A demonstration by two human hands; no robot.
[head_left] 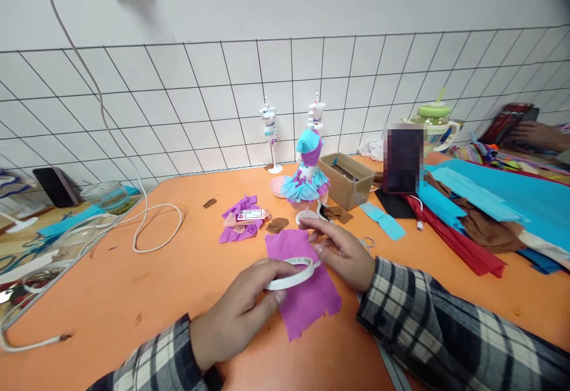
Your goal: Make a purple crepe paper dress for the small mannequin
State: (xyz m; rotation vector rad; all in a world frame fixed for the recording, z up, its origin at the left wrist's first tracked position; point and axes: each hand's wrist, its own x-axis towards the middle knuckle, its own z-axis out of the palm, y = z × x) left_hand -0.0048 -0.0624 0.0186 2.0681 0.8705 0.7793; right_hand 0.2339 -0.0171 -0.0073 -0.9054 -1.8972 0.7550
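Note:
A roll of white tape (289, 280) is held by its rim between the thumb and fingers of my left hand (243, 305). It is tilted above a piece of purple crepe paper (307, 308) with ragged edges, lying on the table. My right hand (342, 254) is just right of the roll, over the paper's right side, with index finger and thumb apart. A short white strip runs from the roll to beside the right thumb; whether these fingers touch it I cannot tell. Beyond the hands stands a small dress form (309, 168) wearing blue and purple paper.
Two more dress forms, one white and patterned (269, 123), stand by the tiled wall. A cardboard box (350, 180), a phone (403, 159) and blue paper (383, 220) are right. Purple scraps (240, 219) lie left of centre, a white cable (154, 248) farther left. Another person's hand (541, 137) shows far right.

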